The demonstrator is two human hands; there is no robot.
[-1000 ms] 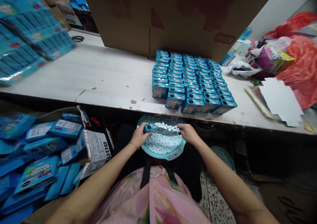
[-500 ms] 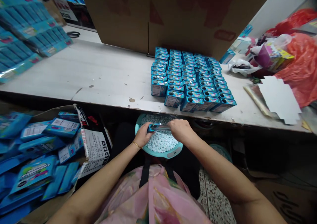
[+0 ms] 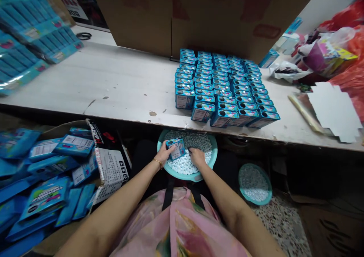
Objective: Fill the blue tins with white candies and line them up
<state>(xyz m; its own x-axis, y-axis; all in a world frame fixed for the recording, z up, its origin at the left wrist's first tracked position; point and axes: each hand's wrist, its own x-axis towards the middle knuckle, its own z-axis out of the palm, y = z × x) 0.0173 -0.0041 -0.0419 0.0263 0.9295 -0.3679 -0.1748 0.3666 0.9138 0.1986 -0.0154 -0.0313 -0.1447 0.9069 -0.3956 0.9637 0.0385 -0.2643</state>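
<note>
Left hand (image 3: 162,154) clasps blue box (image 3: 177,149), broad side now showing | right hand (image 3: 197,157) lowered to white pellets (image 3: 185,166), fingers' hold unclear

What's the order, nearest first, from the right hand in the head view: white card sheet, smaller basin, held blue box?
1. Held blue box: just left of the right hand.
2. Smaller basin: low down, to the right.
3. White card sheet: on the table, farther right.

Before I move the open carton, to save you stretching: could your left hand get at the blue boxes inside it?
Probably yes: the blue boxes lie exposed in the open carton, though the left hand holds another box.
</note>
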